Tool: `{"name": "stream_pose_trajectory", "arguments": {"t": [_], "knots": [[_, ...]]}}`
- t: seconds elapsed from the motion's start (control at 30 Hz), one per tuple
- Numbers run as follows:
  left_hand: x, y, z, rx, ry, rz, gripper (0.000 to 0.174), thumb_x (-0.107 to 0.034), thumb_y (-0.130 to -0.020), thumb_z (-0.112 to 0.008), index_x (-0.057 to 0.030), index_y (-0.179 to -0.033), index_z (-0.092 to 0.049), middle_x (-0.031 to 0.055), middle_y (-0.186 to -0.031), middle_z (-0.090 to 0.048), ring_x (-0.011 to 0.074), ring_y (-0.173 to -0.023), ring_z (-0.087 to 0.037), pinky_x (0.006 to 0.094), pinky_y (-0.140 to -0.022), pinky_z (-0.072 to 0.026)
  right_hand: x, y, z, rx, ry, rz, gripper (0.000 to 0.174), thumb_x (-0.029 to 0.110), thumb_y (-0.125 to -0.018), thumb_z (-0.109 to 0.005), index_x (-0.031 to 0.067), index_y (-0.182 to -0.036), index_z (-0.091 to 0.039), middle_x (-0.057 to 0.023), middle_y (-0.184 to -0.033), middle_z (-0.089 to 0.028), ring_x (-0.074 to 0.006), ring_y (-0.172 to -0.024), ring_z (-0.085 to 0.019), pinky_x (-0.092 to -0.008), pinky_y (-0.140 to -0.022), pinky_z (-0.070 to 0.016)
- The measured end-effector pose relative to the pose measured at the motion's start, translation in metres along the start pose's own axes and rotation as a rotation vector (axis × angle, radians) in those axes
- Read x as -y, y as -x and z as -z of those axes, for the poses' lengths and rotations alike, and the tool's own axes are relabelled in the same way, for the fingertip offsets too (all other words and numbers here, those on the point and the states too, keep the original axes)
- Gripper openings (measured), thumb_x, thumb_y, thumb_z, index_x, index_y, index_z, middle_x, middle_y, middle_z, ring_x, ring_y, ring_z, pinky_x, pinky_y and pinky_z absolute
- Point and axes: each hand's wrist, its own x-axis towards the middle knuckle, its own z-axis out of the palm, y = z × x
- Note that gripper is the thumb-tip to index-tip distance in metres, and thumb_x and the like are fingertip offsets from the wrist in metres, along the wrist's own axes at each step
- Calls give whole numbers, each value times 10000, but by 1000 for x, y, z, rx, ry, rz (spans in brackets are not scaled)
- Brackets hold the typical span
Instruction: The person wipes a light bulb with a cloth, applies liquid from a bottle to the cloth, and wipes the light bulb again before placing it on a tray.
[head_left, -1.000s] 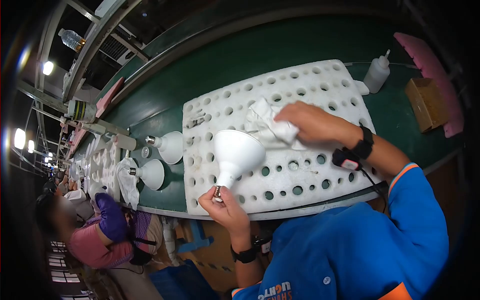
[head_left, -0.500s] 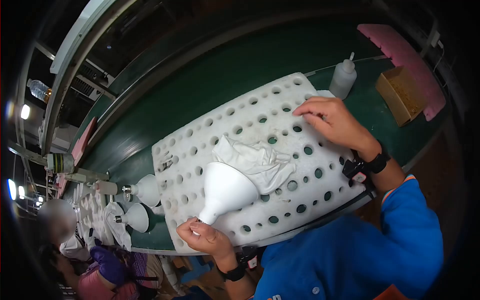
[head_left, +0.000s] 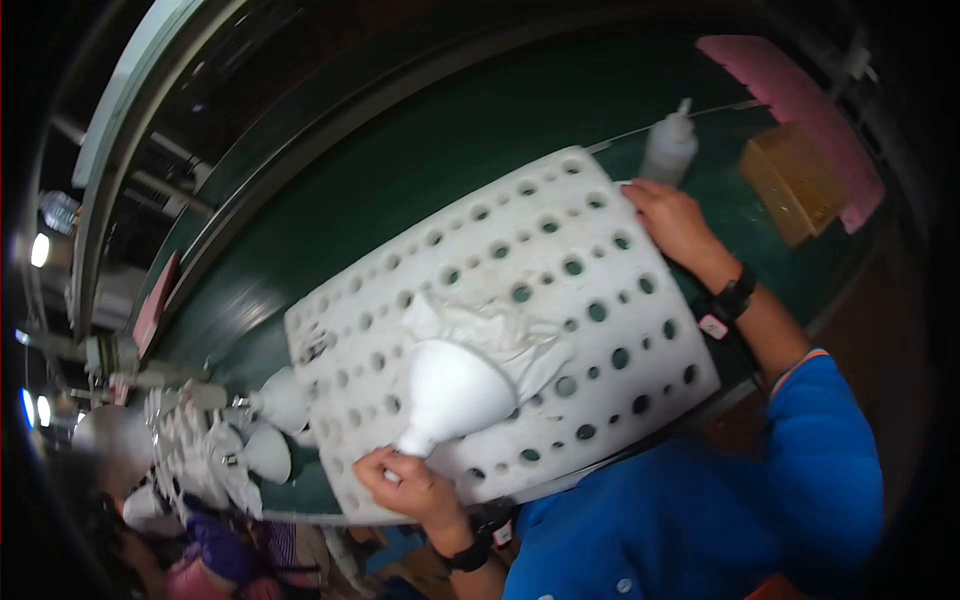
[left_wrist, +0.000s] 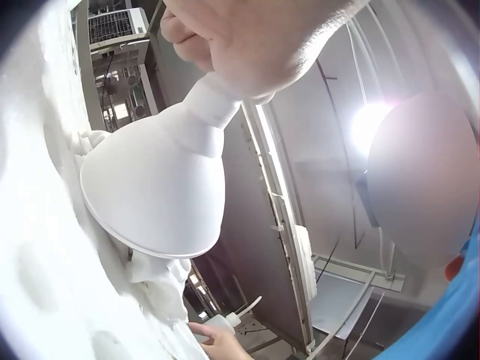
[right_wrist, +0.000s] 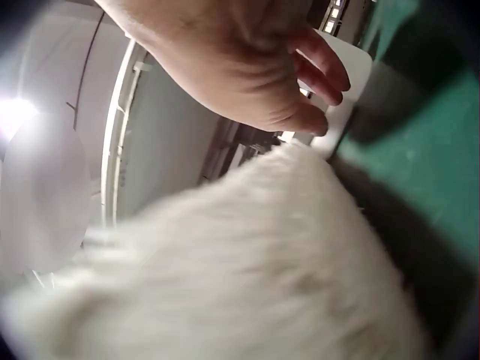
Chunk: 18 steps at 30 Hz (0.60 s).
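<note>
My left hand (head_left: 410,485) grips a white reflector light bulb (head_left: 455,390) by its narrow base. The bulb's wide face tilts toward the perforated white foam board (head_left: 430,262). Beside that face, a crumpled white cloth (head_left: 490,325) lies on the board. At the board's far right edge is my right hand (head_left: 675,225), with fingers loosely bent. In the right wrist view its thumb and fingers stand apart, right by a flat white piece with a rounded corner (right_wrist: 354,64). The foam fills the lower part of that view, blurred.
A squeeze bottle (head_left: 669,150) stands beyond my right hand. Farther right are a cardboard box (head_left: 790,185) and a pink foam strip (head_left: 800,110). More bulbs (head_left: 268,455) lie left of the board on the green bench (head_left: 480,120). Another person (head_left: 215,555) sits at the left.
My right hand has let go of the cloth, leaving it on the board, and moved right to the board's far edge. My left hand keeps hold of the bulb. The head view has shifted.
</note>
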Motion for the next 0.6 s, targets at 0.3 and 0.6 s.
{"name": "stream_pose_trajectory", "arguments": {"t": [0.3,0.6], "knots": [[-3,-1,2,61,19,29,227,-209,-882,-454,4,-802,-451,71,-758,-452,143,-698,-424,283,-633,-374,53,-10,65,-209,-227,-54,208,-2,-811,-564,17,-996,-655,-134,-1026,-652,-293,-901,-641,-336,-754,-518],[9,-3,3,42,1,-10,109,-107,-783,-483,0,-806,-481,105,-719,-509,180,-616,-469,296,-574,-410,201,-7,33,-184,-482,667,172,115,-717,-606,98,-879,-664,24,-992,-661,-145,-702,-514,-254,-573,-382]]}}
